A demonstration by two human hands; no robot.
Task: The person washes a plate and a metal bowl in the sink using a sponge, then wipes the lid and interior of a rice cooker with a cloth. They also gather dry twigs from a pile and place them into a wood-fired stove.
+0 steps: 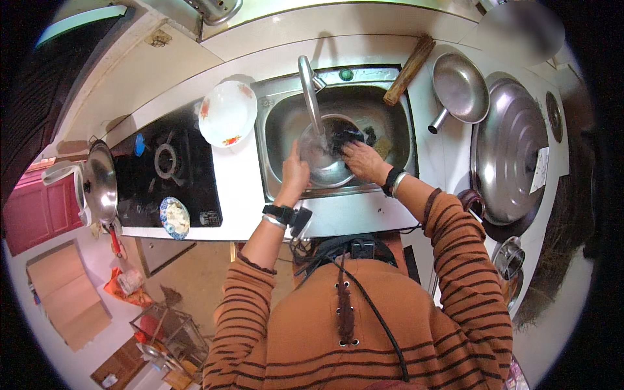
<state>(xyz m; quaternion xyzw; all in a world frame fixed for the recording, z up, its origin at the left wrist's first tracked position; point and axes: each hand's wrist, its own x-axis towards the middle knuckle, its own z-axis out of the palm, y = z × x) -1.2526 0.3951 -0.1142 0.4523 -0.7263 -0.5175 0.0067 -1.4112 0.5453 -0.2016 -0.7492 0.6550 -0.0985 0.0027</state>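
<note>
In the sink (282,107), a round metal basin (336,183) stands below the curved faucet (307,80). Water appears to run from the spout into the basin. My left hand (296,170) holds the basin's left rim, its index finger stretched along the side. Over the basin's right part, my right hand (361,160) has its fingers on a dark, soft-looking clump (346,136). What the clump is cannot be made out, and the fingertips are partly hidden in it. Right of the basin, a tan scrubbing pad or similar thing (383,146) lies on the sink floor.
A wooden stick (409,70) lies across the sink's back right corner. Farther right are a metal pan (458,87) and a large metal lid (509,146). To the left stand a white floral dish (227,114), a black gas stove (141,195) and a small bowl of white food (175,218).
</note>
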